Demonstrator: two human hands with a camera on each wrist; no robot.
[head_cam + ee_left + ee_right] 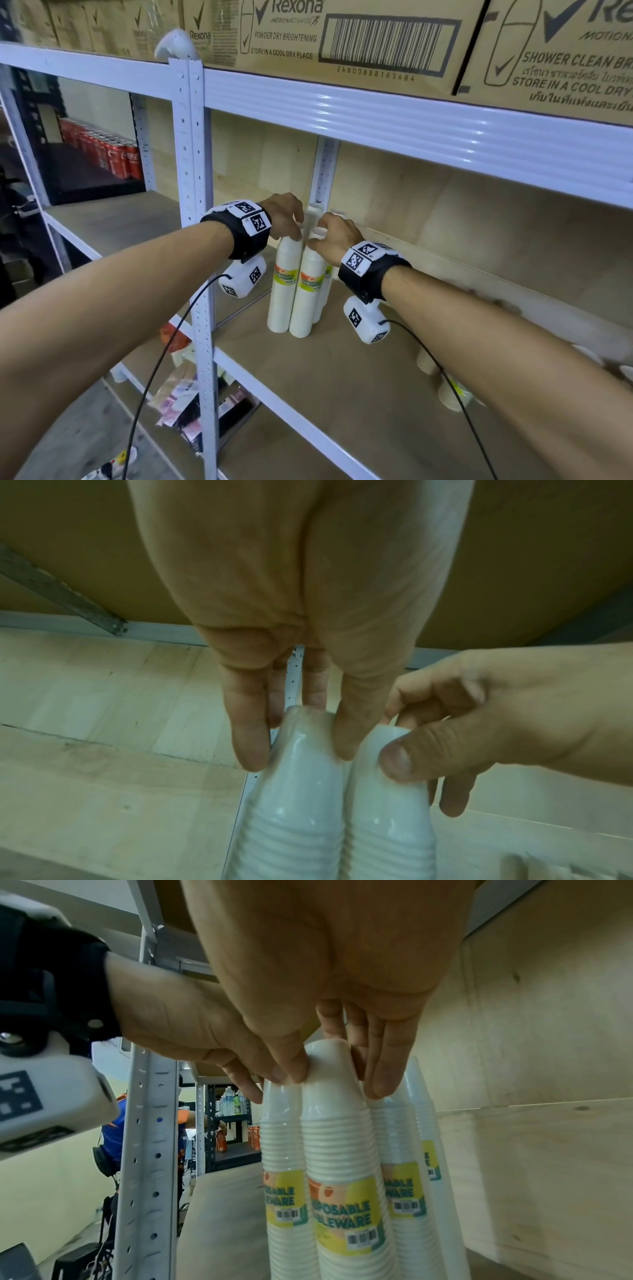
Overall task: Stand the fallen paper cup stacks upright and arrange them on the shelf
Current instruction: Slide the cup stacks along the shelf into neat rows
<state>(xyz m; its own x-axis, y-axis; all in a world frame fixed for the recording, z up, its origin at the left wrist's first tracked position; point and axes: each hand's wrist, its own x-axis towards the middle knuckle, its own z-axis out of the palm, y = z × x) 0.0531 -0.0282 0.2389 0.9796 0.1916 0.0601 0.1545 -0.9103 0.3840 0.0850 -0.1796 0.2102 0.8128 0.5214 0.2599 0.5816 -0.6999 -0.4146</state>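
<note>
Several white paper cup stacks in clear wrap with yellow labels stand upright together at the back left of the wooden shelf. My left hand pinches the top of the left front stack from above. Beside it, my right hand pinches the top of the right front stack. Two more stacks stand just behind. Further right, fallen cup stacks lie on the shelf, partly hidden under my right forearm.
A white metal upright stands left of the stacks, another post behind them. Cardboard boxes fill the shelf above. Red cans sit on the far left shelf. Packets lie on the lower shelf. A person stands in the background.
</note>
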